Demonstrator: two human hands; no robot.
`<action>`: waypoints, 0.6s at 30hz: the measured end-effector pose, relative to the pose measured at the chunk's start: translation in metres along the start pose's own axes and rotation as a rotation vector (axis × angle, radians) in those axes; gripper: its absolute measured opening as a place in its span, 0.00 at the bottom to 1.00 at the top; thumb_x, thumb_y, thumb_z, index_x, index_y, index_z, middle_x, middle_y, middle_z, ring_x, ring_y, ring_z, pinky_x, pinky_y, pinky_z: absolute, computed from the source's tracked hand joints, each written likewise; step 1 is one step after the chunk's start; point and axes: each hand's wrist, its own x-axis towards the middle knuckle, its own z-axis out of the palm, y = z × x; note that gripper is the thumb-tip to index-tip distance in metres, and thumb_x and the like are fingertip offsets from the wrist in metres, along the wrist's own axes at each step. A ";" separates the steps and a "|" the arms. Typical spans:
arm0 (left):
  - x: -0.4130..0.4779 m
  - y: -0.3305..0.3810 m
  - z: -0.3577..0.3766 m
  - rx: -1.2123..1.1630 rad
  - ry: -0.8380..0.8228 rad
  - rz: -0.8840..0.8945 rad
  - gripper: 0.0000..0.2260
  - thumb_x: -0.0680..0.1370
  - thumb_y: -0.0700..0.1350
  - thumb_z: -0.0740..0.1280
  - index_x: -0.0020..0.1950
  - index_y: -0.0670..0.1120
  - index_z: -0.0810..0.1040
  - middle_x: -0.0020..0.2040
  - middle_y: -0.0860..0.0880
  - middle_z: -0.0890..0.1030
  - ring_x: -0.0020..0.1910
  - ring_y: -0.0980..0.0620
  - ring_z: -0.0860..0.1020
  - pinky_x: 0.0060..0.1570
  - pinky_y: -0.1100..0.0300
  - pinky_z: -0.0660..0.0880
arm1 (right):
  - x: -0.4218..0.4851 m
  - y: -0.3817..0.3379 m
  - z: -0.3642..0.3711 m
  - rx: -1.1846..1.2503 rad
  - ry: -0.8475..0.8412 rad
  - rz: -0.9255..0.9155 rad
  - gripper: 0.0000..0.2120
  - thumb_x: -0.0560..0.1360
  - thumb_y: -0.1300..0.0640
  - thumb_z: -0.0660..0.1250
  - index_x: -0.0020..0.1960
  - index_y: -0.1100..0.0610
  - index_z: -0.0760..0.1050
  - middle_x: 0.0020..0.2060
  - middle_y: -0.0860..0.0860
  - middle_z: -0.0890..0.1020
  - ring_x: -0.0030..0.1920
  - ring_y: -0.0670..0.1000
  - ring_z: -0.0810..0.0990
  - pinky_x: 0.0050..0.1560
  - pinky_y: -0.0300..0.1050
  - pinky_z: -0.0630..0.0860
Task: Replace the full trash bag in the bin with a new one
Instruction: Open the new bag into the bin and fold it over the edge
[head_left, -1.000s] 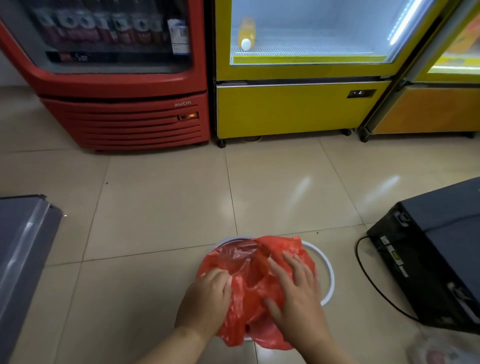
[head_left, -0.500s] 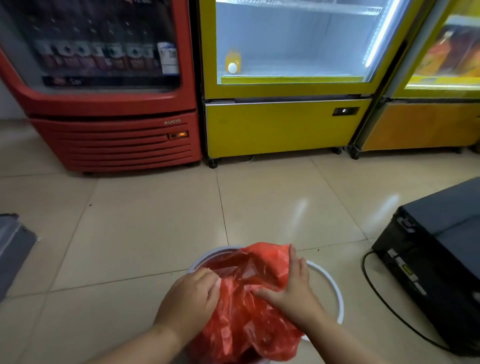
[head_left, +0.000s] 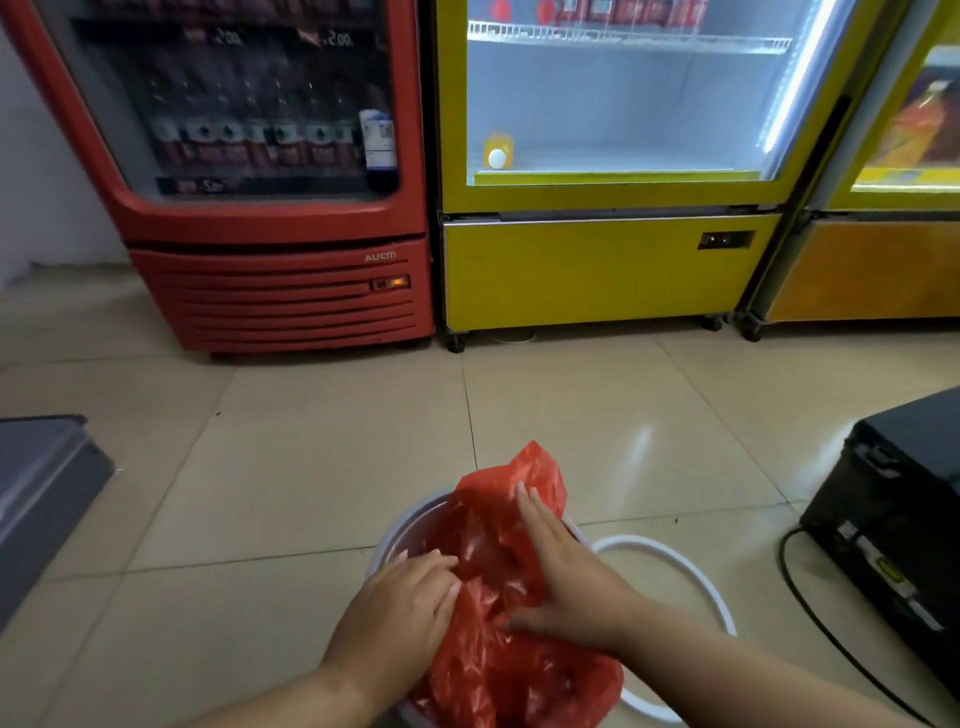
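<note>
**Ana:** Head view puts the red bag (head_left: 498, 597) right at the bottom middle, draped over the bin (head_left: 410, 525) — part hanging in, one corner sticking up past the far rim.

**Ben:** And the hands?

**Ana:** Left hand (head_left: 400, 613) lies on the near-left side, fingers together and curled onto the film; whether it truly pinches a fold I cannot tell. Right hand (head_left: 566, 582) is flat across the top, fingers spread and pressing the plastic down, nothing clamped.

**Ben:** That white ring (head_left: 691, 582) on the tile floor (head_left: 311, 467)?

**Ana:** Just beside the bin on the right, partly under the bag's hanging edge. I'd guess it clips the liner on.

**Ben:** How will the bag behave?

**Ana:** Thin, crinkly, very light — it should slide, cling and bunch, not hold a shape. I'd take it by the mouth hem, one hand each side, and stretch it over the rim. Gripping the middle would only wad it up, and a hard pull could tear it.
</note>
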 end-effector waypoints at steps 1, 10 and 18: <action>-0.004 -0.002 0.004 0.019 0.003 0.005 0.28 0.81 0.53 0.42 0.41 0.53 0.82 0.44 0.59 0.84 0.46 0.61 0.82 0.52 0.63 0.76 | -0.001 0.001 0.001 -0.013 -0.040 -0.016 0.59 0.68 0.47 0.73 0.74 0.56 0.28 0.77 0.51 0.40 0.77 0.47 0.43 0.72 0.34 0.48; -0.011 -0.012 0.017 0.068 -0.155 -0.002 0.20 0.77 0.55 0.51 0.37 0.57 0.81 0.39 0.65 0.83 0.41 0.68 0.81 0.43 0.70 0.78 | 0.008 0.008 0.012 -0.104 -0.349 0.008 0.51 0.73 0.47 0.69 0.77 0.58 0.35 0.78 0.55 0.47 0.77 0.51 0.51 0.74 0.38 0.50; -0.003 -0.031 0.007 0.124 -0.153 -0.029 0.13 0.72 0.55 0.56 0.36 0.56 0.79 0.36 0.62 0.81 0.35 0.64 0.80 0.43 0.68 0.71 | 0.014 0.007 -0.001 -0.348 -0.126 -0.145 0.15 0.71 0.43 0.65 0.56 0.42 0.80 0.74 0.46 0.64 0.72 0.51 0.66 0.70 0.48 0.63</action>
